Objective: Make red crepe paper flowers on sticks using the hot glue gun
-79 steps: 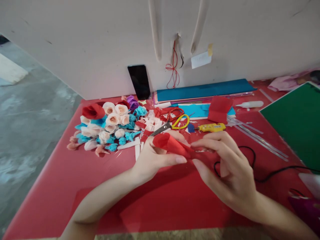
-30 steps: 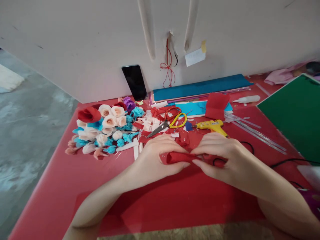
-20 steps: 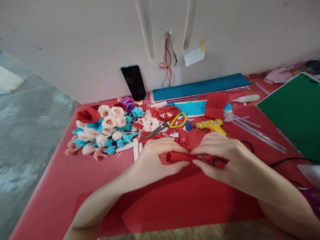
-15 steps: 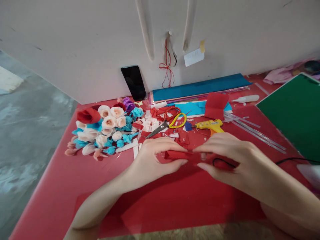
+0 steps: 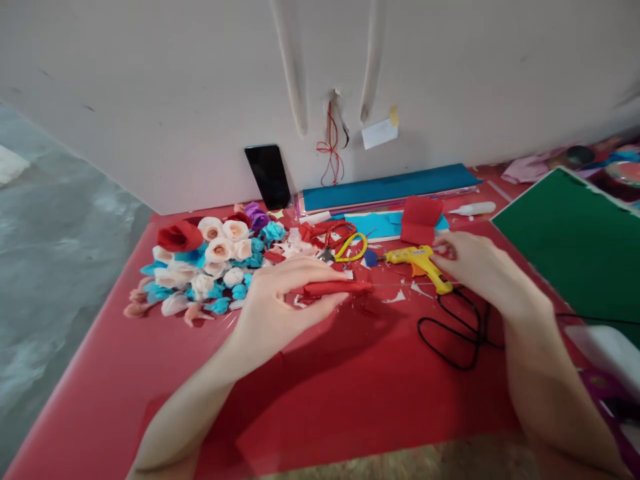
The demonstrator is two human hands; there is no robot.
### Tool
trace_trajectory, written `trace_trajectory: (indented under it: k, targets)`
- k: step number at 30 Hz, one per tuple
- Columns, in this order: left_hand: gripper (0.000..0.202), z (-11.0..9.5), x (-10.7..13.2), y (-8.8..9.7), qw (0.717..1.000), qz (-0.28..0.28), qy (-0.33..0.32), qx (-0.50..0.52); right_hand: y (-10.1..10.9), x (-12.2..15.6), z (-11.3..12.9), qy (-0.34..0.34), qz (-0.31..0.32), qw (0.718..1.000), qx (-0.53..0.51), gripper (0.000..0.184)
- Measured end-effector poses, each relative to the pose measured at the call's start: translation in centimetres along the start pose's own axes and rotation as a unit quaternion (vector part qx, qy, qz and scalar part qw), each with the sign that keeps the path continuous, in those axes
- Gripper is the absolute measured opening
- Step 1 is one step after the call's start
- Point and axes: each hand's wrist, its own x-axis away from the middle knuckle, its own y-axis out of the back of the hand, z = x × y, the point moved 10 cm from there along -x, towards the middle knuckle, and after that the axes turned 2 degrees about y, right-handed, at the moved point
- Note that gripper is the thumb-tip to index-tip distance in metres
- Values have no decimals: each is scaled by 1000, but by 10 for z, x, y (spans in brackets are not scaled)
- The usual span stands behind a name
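My left hand (image 5: 295, 297) pinches a rolled piece of red crepe paper (image 5: 335, 287) between thumb and fingers, above the table. A thin pale line runs from the paper's right end toward my right side. My right hand (image 5: 465, 267) is at the back end of a yellow glue gun (image 5: 413, 256), its fingers loosely bent and partly hidden; I cannot tell whether they touch it. The gun lies on its side with its blue nozzle to the left. Just behind it is a red paper square (image 5: 421, 220). Scissors (image 5: 345, 247) with red and yellow handles lie behind my left hand, blades partly hidden.
Paper flowers (image 5: 210, 260) in white, blue and red are heaped at the left. A phone (image 5: 269, 176) leans on the wall. Blue paper (image 5: 390, 187), a glue bottle (image 5: 474, 209) and a green board (image 5: 570, 233) lie behind and right. A black cord (image 5: 457, 365) loops across the red table (image 5: 360, 407).
My right hand has moved away from the red paper, up and right to the glue gun. The left hand keeps its hold, slightly farther left. The view has shifted a little.
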Motion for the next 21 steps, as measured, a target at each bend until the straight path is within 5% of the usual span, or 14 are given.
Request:
trace_trajectory:
  k: [4,8,16,21]
  targets:
    - [11,-8,1,7,1000,-8,-22,20,-53,0,-57,-124,121,985,19,31]
    - [13,-10,3,15,999,-20,-32,3,-74,12,-76,-169,176,969,-27,31]
    - [13,-10,5,26,997,-38,-31,-54,-65,36,-70,-211,121,932,-270,30]
    - [13,-9,4,39,996,-62,-21,-57,-16,30,-36,-186,-26,899,-395,29]
